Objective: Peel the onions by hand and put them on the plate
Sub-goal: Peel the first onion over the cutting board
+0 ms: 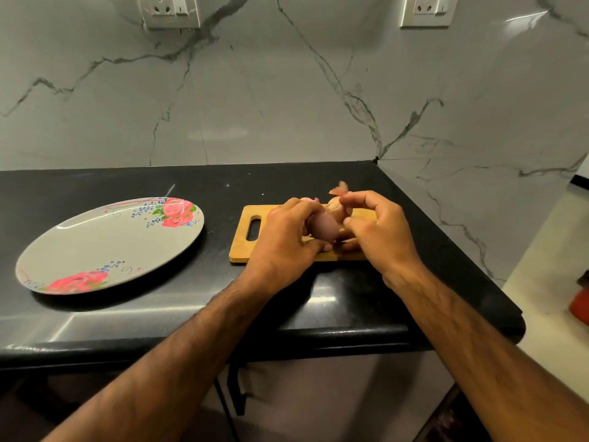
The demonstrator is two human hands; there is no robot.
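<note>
Purple onion (pixel 323 229) gripped in my left hand (pixel 287 244) above the board (pixel 242 247), near the bench's (pixel 287 180) right edge; my right hand (pixel 379 231) pinches skin (pixel 339 187). Peeling is underway, I judge; the plate (pixel 95 244) holds none yet.

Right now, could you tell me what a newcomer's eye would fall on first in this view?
The two hands at centre right, working over the wooden cutting board: the left hand grips a purplish onion while the right hand pinches a strip of skin above it. Next comes the rose-patterned plate, to the left on the black counter, with no onion on it.
</note>
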